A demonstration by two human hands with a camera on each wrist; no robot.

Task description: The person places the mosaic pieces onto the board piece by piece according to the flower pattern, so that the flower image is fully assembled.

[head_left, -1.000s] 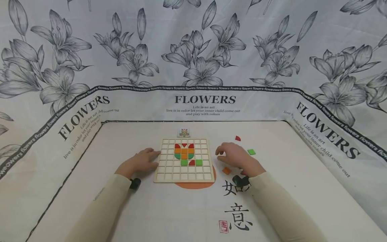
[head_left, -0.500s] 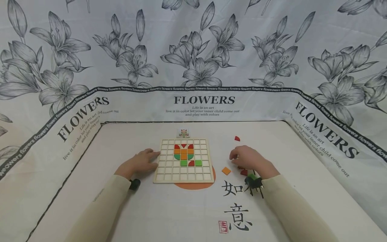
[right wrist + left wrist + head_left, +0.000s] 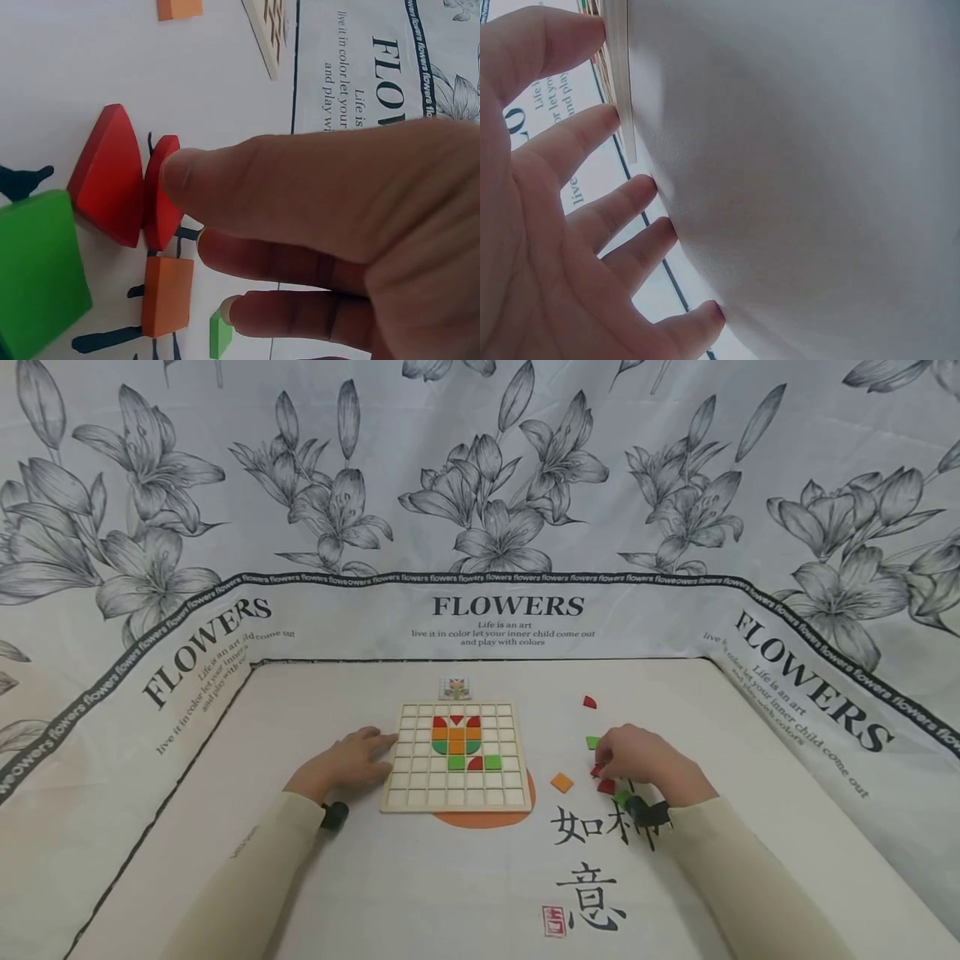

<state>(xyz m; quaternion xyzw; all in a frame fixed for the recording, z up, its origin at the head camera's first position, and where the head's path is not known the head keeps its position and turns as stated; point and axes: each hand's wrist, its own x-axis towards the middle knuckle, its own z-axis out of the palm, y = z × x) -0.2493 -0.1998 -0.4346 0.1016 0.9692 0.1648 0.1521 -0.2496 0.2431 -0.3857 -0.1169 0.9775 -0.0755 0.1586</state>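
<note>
A wooden grid board (image 3: 420, 781) bears a tulip-like pattern of red, orange and green tiles. My left hand (image 3: 348, 762) lies at its left side with spread fingers; in the left wrist view the thumb and index fingertip touch the board's edge (image 3: 619, 75). Right of the board, my right hand (image 3: 654, 762) curls over loose tiles. The right wrist view has its thumb on a red curved tile (image 3: 155, 195), pinching it, with the index finger partly hidden behind the thumb. Beside that tile lie another red tile (image 3: 111, 180), a green square (image 3: 41, 274) and an orange tile (image 3: 169, 296).
A small pattern card (image 3: 454, 688) lies behind the board. An orange square (image 3: 562, 782) sits between board and right hand. Farther back are a red quarter-circle (image 3: 590, 702) and a light green tile (image 3: 592, 742). Flower-printed fabric (image 3: 495, 618) walls the table in.
My right hand has moved rightward from beside the board and its fingers have come down on a red tile. The left hand has stayed at the board's edge.
</note>
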